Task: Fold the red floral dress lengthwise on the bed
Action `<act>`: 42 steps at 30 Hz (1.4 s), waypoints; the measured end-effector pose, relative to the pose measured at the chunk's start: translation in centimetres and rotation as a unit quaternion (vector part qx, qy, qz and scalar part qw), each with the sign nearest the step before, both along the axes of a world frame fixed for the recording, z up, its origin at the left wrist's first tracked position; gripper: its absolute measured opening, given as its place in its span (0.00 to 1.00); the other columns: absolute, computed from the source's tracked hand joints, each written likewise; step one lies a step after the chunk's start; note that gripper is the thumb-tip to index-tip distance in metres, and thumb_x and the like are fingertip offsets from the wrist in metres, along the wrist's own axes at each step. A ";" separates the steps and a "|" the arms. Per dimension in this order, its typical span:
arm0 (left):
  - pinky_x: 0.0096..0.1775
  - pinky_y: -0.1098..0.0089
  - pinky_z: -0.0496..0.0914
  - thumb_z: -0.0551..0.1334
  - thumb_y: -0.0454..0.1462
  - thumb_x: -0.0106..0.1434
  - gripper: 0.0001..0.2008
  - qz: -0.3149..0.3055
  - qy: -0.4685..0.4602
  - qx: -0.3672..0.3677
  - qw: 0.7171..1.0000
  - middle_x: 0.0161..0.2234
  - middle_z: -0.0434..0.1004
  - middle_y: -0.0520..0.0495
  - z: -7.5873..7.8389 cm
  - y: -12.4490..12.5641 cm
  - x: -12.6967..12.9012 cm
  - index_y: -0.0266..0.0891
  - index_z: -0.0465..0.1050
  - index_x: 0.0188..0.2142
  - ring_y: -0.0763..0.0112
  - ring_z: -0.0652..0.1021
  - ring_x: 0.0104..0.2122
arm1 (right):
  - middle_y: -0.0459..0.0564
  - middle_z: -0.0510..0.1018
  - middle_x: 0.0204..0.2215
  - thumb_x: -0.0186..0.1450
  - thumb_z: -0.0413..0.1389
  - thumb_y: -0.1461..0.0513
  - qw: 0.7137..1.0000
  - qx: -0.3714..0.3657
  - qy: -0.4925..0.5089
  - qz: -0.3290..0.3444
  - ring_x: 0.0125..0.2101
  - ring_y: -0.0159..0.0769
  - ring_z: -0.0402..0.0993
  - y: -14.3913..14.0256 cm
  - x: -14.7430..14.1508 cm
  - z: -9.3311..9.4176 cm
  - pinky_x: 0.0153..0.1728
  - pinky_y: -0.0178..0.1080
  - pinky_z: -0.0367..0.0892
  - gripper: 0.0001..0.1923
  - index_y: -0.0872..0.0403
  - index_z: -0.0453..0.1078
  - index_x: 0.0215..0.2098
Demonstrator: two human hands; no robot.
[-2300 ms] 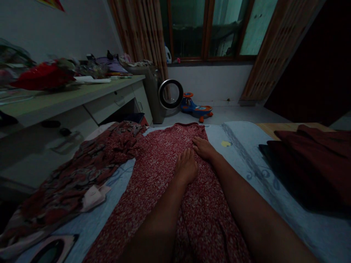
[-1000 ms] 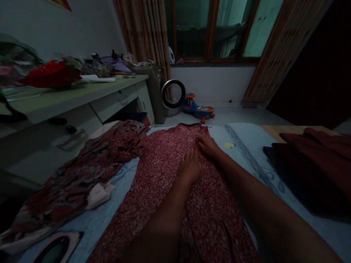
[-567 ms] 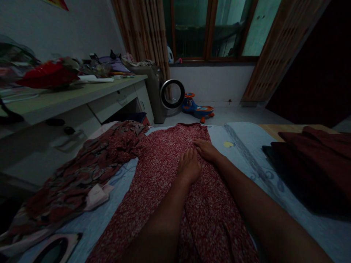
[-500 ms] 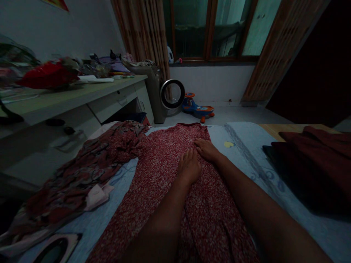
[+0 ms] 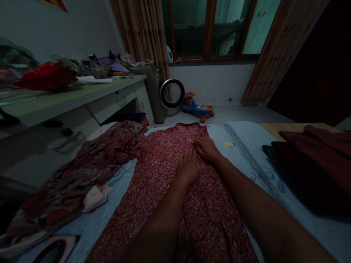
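A red speckled garment (image 5: pixel 161 160) lies spread lengthwise on a light blue sheet (image 5: pixel 241 146). My left hand (image 5: pixel 187 167) rests palm down on the garment near its far end, fingers together. My right hand (image 5: pixel 206 148) lies flat just beyond and to the right of it, fingers pointing left and pressing the cloth. The two hands almost touch. Neither hand grips anything.
A crumpled dark red floral garment (image 5: pixel 82 171) lies to the left. Dark maroon folded cloth (image 5: pixel 315 160) lies at right. A cluttered desk (image 5: pixel 68 98) runs along the left wall. A round fan (image 5: pixel 172 94) and a toy ride-on car (image 5: pixel 197 108) stand on the floor by the window.
My hands have stayed nearly in place on the garment; the right hand has shifted slightly over the cloth. The view has wobbled a little.
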State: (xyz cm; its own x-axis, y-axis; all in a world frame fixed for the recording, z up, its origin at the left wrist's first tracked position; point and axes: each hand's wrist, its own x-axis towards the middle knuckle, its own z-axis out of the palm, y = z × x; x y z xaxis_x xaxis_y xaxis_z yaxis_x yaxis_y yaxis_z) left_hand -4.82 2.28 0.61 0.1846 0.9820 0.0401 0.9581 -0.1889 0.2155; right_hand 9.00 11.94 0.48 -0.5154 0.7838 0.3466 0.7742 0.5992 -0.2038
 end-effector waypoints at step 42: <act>0.68 0.54 0.49 0.49 0.37 0.68 0.29 0.008 -0.024 0.016 1.000 0.70 0.52 0.37 0.0 -0.1 0.0 0.30 0.53 0.67 0.57 0.55 0.69 | 0.56 0.76 0.53 0.70 0.51 0.63 0.999 -0.016 -0.024 0.043 0.54 0.42 0.70 0.2 -0.2 -0.6 0.55 0.44 0.64 0.18 0.55 0.72 0.56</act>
